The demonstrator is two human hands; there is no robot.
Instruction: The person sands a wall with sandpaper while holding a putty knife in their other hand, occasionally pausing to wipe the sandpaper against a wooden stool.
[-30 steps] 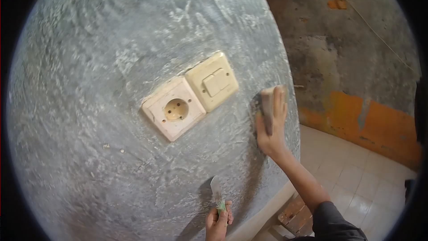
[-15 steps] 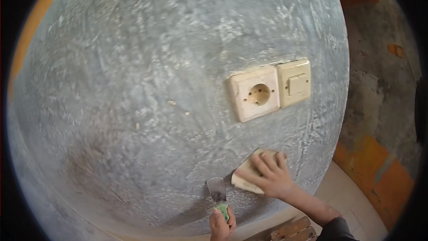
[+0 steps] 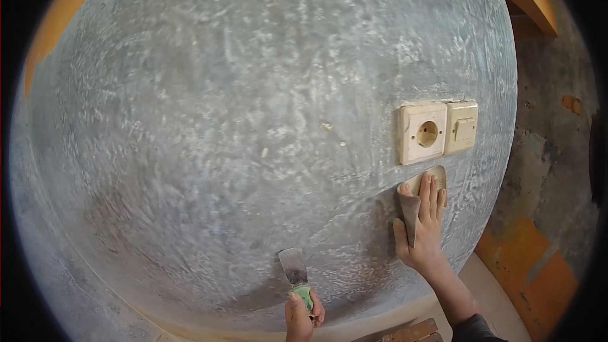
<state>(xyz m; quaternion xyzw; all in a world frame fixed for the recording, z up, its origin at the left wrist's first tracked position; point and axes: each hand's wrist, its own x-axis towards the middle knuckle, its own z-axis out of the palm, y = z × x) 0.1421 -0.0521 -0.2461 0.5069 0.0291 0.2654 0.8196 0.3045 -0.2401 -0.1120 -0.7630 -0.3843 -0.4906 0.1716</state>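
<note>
So here's the spot: a rough grey wall with pale streaks all over it, and both hands are busy low down on it. The right grip is laid pretty flat, long fingers stretched up, thumb sticking out to the side. It's got a piece of sandpaper caught between the fingers and held against the wall, one edge bent up into a flap with a fingertip poking out past it. The sandpaper sits right below a grimy off-white power socket, close to it.

A cream light switch is butted up against the socket's right side. A couple of small pale flecks show in the wall off to the left of the socket.

Down at the bottom, well apart from the sandpaper, the left grip is curled and pinching the green handle of a putty knife. Blade points up, tipped a bit left, looks kinda smudgy. Can't tell if the blade actually touches the wall.

Dark sleeve at the lower right, some brown wooden slats beside it, pale floor past that. Far right there's a patchy wall with orange paint on its lower part.
</note>
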